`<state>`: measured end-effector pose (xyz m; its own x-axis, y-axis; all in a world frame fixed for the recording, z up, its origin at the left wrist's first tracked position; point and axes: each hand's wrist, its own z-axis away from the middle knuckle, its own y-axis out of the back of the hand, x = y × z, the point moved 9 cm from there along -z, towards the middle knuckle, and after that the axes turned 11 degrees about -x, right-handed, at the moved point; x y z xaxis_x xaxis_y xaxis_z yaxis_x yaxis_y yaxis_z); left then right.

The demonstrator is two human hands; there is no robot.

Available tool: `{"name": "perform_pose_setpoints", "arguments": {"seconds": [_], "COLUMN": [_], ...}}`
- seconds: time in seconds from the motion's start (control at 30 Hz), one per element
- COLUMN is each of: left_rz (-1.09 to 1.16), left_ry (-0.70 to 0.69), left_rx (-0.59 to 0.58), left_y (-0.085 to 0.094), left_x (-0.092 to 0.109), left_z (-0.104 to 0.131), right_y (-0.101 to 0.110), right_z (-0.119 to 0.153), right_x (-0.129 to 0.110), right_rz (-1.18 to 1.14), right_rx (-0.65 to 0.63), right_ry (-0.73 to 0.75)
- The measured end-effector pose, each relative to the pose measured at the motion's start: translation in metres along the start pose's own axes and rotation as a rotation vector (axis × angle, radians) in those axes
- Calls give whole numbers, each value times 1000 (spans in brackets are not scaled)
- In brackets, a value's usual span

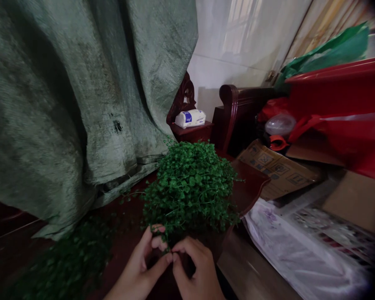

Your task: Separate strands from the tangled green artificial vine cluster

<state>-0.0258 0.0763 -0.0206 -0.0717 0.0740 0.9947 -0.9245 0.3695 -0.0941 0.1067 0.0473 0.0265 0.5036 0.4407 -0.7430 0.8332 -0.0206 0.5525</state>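
A bushy green plant with tiny round leaves (190, 183) stands in a heap on the dark red wooden surface. Just in front of it my hands meet, thumb tips almost touching. My left hand (146, 258) is curled, its fingers and thumb closed around a small leafy sprig (166, 249) at the plant's near edge. My right hand (193, 260) pinches with thumb and forefinger at the lower end of that sprig. The stem between the fingertips is mostly hidden. A second patch of green plant (65, 258) lies dim and blurred at the lower left.
Large greyish-green woven sacks (112, 96) rise at the left. A white tissue pack (190, 118) lies on the wood at the back. To the right are a cardboard box (275, 168), red plastic bags (346, 125) and a whitish plastic sheet (293, 246).
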Motion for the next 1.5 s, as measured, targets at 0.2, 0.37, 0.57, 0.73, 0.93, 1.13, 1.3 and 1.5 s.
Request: {"name": "perform_pose_setpoints", "arguments": {"seconds": [0.2, 0.37, 0.57, 0.73, 0.93, 1.13, 1.3, 1.5], "left_rz": [4, -163, -220, -175, -147, -248, -289, -269], "left_ry": [114, 103, 60, 61, -15, -23, -8, -17], "left_rx": [18, 21, 35, 63, 145, 136, 168, 167], "left_y": [4, 15, 18, 17, 15, 9, 11, 17], "left_x": [1, -16, -21, -22, -16, -4, 1, -5], "left_z": [4, 10, 9, 8, 4, -1, 1, 10], "right_y": [4, 0, -5, -8, -11, -10, -9, -17], "right_z": [-2, -2, 0, 3, 5, 2, 1, 9], "right_x": [-10, -11, -12, -10, -4, -7, -12, -6], "right_rz": [57, 94, 185, 240, 256, 260, 314, 293], "right_rx": [89, 102, 133, 152, 160, 122, 178, 342], "right_ry": [54, 61, 61, 37, -18, -20, -22, 30]}}
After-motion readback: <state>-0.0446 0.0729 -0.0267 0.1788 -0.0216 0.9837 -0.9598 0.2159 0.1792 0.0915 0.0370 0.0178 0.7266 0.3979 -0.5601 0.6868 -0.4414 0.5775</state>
